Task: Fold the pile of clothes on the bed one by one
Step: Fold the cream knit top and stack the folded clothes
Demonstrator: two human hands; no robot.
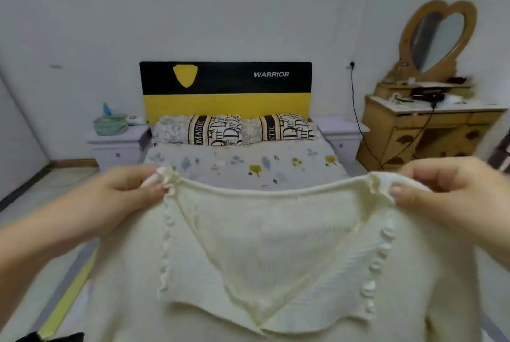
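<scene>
A cream knit top [276, 245] with a V-neck and ruffled trim hangs spread out in front of me, held up above the bed [242, 165]. My left hand [121, 195] pinches its left shoulder. My right hand [452, 192] pinches its right shoulder. The top covers most of the near part of the bed, so any pile under it is hidden. A bit of dark cloth [55, 337] shows at the bottom left corner.
Two patterned pillows [234, 129] lie against a black and yellow headboard [226, 87]. White nightstands [116, 145] flank the bed, the left one carrying a green basket [110, 123]. A wooden dresser [430, 132] with a heart-shaped mirror [438, 38] stands at the right.
</scene>
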